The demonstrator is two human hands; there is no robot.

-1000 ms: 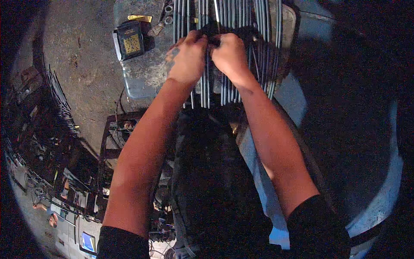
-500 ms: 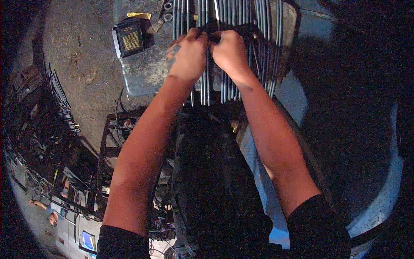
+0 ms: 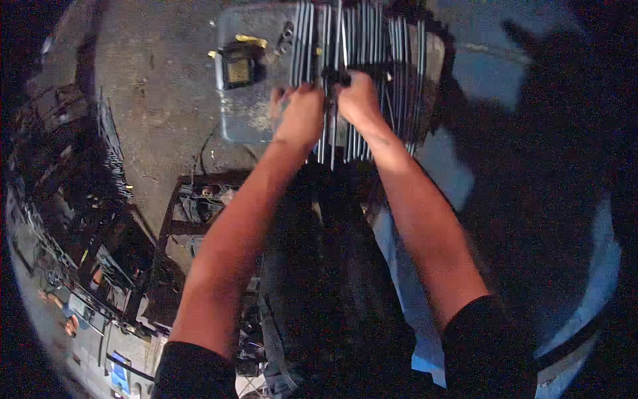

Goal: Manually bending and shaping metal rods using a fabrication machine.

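Observation:
Many thin grey metal rods (image 3: 372, 40) lie side by side across a worn, pale-edged board (image 3: 256, 123), with their near ends past its front edge. Over the left-middle rods, my left hand (image 3: 299, 116) is closed with its fingers curled down; its fingertips are blurred, and what they grip is hidden. Close to its right, my right hand (image 3: 359, 101) pinches at a brighter, slightly slanted metal rod (image 3: 343, 36) that runs up to its fingertips. A dark band (image 3: 380, 70) lies crosswise at the rods by my right hand, partly covered.
On the board's left are a black packet (image 3: 238, 70) with yellow print, a yellow strip (image 3: 251, 40) and small metal rings (image 3: 286, 36). A dark metal frame (image 3: 174, 207) stands nearer left. Beyond it, more rods (image 3: 113, 149) are piled. A person (image 3: 70, 325) is far lower left.
The board and rods sit further right in view as the head has turned. Both hands are slightly lower in the picture, and the bright rod now slants toward my right fingertips.

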